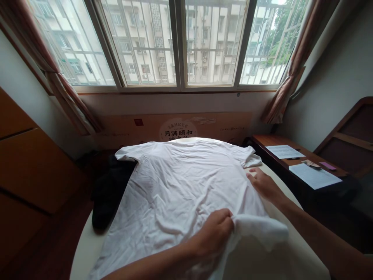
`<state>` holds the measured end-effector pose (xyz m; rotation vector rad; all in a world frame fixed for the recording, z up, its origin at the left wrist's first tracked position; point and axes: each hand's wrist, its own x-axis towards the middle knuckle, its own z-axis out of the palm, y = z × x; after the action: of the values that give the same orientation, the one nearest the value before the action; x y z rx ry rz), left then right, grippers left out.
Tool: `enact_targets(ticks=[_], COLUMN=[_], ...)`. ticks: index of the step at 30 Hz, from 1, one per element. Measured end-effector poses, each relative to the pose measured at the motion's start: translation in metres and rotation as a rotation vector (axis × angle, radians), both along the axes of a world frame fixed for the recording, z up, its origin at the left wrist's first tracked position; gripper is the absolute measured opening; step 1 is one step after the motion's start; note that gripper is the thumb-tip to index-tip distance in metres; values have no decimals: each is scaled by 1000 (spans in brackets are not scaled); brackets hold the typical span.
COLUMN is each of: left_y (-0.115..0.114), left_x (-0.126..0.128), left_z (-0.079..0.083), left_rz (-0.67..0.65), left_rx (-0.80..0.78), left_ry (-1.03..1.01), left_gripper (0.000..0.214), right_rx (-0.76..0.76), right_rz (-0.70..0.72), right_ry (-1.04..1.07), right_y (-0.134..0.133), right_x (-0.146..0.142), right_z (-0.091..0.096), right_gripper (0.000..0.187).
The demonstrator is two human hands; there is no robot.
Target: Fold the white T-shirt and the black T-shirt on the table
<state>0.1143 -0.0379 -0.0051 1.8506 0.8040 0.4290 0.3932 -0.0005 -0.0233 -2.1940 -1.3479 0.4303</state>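
Note:
A white T-shirt (175,194), creased, lies spread on a cream round table (87,251), its short sleeves toward the window. My left hand (214,233) grips a gathered fold of the shirt near its lower right, lifting the cloth slightly. My right hand (264,186) rests on the shirt's right edge, fingers apart, close to the table's rim. Part of the cloth under my left forearm is hidden.
A dark cloth (112,190) lies against the shirt's left side. To the right stands a wooden desk (268,142) with papers and a pen. A wooden cabinet (32,163) is at the left, and a curtained window is ahead.

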Motion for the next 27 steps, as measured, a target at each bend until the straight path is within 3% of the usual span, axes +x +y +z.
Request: enact_targets(ticks=[2,4,6,8,10,12,16,19,23,27], left_y=[15,26,29,26,20,15,11,10,9,7], left_x=[1,3,5,5,5,4,0,-3,-5,-4], left_z=[-2,-6,-8,-7,-4,-1,1,3,6,6], left_rz=[141,216,234,224,174,109,55,36,-18,-59], left_rx=[-104,-103,-80,-121,-213,-265,-106,11,30,73], left_ry=[-45,-50,-65,-100,-139,-170,-144,-87,-73,-61], left_gripper=[19,21,21,19,15,12,13,22,23,29], right_rx=[-41,0,81,102,122,189,227,219,149,102], right_rz=[7,-13,-3,101,222,259,259,265,203,229], right_ry=[335,595,736,788,711,492,118,59,3,32], right_y=[-33,-64,-88,-103,-108,-107,-106,-112,-122,-127], right_x=[-3,-10,-20,-32,-43,-51,-52,-39,-23,-24], right_z=[5,8,12,14,13,7,-12,-20,-20,-19], right_gripper=[62,73,85,91,91,88,50,32,30,26])
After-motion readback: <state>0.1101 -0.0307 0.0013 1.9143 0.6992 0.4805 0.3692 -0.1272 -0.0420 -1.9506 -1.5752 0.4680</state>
